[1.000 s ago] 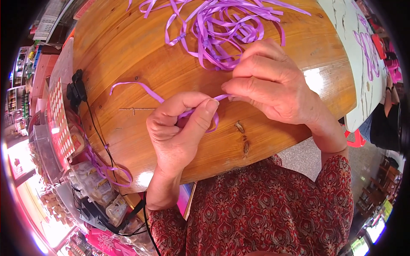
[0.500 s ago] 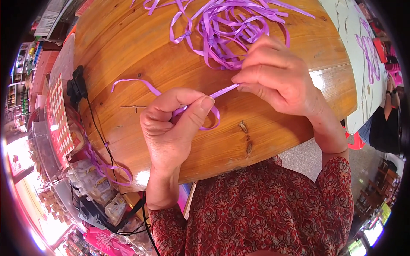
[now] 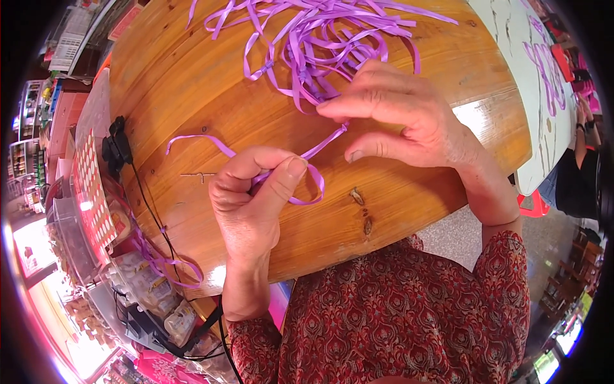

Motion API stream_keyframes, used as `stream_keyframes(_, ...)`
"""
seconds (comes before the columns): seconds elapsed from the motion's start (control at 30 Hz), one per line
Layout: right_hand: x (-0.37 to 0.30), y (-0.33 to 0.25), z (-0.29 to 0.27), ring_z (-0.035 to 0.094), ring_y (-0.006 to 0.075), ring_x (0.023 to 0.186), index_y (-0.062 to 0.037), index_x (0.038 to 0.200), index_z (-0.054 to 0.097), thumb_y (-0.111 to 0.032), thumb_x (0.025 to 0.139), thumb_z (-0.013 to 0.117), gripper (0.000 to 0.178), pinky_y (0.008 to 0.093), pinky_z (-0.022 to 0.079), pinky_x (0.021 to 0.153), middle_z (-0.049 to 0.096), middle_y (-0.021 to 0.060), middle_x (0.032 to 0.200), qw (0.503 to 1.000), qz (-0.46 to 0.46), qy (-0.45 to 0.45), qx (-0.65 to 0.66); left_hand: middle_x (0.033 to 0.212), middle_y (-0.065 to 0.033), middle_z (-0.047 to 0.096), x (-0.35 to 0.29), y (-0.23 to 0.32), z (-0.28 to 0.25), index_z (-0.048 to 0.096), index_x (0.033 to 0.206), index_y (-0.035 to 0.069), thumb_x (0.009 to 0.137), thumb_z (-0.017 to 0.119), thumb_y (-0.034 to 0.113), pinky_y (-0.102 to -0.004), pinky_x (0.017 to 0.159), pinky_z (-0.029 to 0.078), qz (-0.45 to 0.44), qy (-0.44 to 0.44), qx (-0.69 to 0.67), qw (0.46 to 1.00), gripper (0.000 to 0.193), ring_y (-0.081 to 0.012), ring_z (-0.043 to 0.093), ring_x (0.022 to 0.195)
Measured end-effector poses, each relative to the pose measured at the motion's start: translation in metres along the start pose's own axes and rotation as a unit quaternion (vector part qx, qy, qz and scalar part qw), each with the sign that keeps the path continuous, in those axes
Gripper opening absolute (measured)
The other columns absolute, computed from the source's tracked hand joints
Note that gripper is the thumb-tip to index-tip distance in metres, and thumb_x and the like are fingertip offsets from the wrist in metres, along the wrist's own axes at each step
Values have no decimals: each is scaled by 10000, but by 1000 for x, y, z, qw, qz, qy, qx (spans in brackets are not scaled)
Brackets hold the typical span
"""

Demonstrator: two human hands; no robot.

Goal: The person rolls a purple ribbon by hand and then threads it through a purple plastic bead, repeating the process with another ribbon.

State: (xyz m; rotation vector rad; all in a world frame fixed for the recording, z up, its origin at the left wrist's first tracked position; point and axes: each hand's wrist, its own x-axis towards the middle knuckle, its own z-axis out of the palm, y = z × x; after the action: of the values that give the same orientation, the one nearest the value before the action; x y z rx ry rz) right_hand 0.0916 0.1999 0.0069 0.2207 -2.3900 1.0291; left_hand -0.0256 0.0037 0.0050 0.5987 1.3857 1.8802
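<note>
My left hand (image 3: pixel 252 198) pinches a narrow purple ribbon (image 3: pixel 324 143) between thumb and forefinger. One tail of the ribbon trails onto the wood at the left, and a loop hangs below my thumb. Its short upper end rises to a small knot near the fingers of my right hand (image 3: pixel 403 118). That hand is open, thumb and forefinger parted with nothing gripped between them. Beyond it lies a tangled heap of purple ribbons (image 3: pixel 300 64), several of them knotted. A thin metal wire piece (image 3: pixel 199 175) rests on the table left of my left hand.
The wooden table (image 3: pixel 409 198) has a black clip-like device (image 3: pixel 117 144) with a cable at its left edge. Another purple ribbon loop (image 3: pixel 182 272) hangs there, beside plastic bags and boxes. A white marbled table (image 3: pixel 511 83) with more ribbons adjoins at right, where another person's arm (image 3: pixel 581 131) shows.
My right thumb and forefinger have parted and let go of the ribbon end, which now shows a knot. The right hand has shifted slightly left. My left hand keeps its pinch.
</note>
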Motion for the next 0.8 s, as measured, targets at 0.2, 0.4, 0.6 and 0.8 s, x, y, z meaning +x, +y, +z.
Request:
stream_keyframes(0.2,4,-5,3,546,214,744,-19,932,667,-111,665,759,297,328,436,668,589,58,774,994,-65,-13,-86,746,-3,642,-1,5,4,649,834,11,818,643,-37,-168,601,428,-6,-9,26,1000,51,-42,553,660)
stream_keyframes(0.4,8,0,-13,560,210,740,-42,834,658,-94,724,716,135,318,437,635,578,56,731,989,-14,61,-131,1001,-65,621,12,19,-8,608,1047,3,795,660,-2,-256,734,473,239,-57,338,908,257,-140,588,811)
stream_keyframes(0.6,6,13,-29,567,262,898,-2,1053,627,-54,780,656,279,342,454,787,609,104,992,892,81,91,-436,920,-81,636,8,34,-71,634,948,1,765,654,-13,-311,810,458,283,124,369,876,184,-211,596,869)
stream_keyframes(0.8,20,-20,44,532,246,975,-66,1055,644,-140,713,709,356,379,430,828,588,66,1074,969,-85,-87,-216,849,-87,598,-12,-3,-77,630,879,26,705,680,2,-372,748,446,221,-32,559,799,182,-278,571,823)
